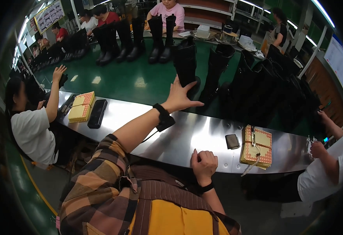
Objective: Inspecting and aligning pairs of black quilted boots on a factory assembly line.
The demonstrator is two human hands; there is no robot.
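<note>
While boots (185, 62) crowd the worktop (116, 84), the left hand (181, 97) splays at one, right hand (205, 166) curled, grip unclear.

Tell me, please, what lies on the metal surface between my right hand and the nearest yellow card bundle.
In the head view, a small dark block lies there, closer to the yellow card bundle than to the right hand.

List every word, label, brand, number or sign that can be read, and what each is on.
None reads clearly.
Left card bundle: print too small.
Right card bundle: print too small.
Poster, upper left: too blurred.
Sign beside it: too blurred.
Board, right edge: too blurred.
Pink shirt: print too small.
Boot by left hand: no text visible.
</note>
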